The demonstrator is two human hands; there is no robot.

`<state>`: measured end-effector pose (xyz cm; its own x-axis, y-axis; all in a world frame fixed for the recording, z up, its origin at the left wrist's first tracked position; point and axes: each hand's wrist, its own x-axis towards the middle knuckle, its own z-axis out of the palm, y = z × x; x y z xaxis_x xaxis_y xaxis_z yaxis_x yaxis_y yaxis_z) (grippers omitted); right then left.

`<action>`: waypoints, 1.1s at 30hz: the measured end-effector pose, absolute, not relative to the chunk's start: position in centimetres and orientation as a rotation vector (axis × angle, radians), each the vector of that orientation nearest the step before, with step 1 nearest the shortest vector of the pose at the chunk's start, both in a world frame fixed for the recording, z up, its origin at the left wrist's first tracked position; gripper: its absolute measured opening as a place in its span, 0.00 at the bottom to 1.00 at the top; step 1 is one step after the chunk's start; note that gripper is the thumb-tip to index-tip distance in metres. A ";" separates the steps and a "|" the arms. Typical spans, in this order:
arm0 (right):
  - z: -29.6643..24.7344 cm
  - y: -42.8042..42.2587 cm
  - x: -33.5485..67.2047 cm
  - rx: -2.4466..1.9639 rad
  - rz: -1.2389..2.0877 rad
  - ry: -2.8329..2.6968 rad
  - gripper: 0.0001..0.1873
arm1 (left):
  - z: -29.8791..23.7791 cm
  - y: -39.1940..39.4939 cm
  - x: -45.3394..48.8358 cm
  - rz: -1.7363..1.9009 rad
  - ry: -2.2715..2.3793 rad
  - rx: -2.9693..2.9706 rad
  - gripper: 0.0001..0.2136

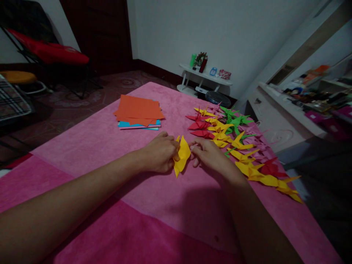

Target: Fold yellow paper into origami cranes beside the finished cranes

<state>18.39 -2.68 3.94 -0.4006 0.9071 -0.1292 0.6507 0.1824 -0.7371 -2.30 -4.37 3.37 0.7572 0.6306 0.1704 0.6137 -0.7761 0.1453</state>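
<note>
My left hand (164, 152) is closed on a folded yellow paper crane (182, 154), pinching its left side just above the pink cloth. The crane's wings stand out toward the right, and part of it is hidden behind my fingers. Just right of the paper is my right hand (205, 152), its fingers loosely bent and slightly apart, with nothing visible between them. Beyond my left hand lies a stack of orange paper sheets (139, 108), with blue paper (125, 125) and other colours underneath.
Rows of finished yellow cranes (242, 157), red cranes (199, 125), green cranes (235, 119) and pink cranes (250, 136) line the table's right side. The pink cloth (90, 146) covers the table. Farther off are a white shelf (206, 75), a red chair (57, 53) and a cluttered dresser (291, 110).
</note>
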 end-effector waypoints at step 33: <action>1.7 -6.0 15.5 -1.579 1.626 -1.652 0.10 | 3.2 -4.2 -3.2 0.363 1.000 2.876 0.08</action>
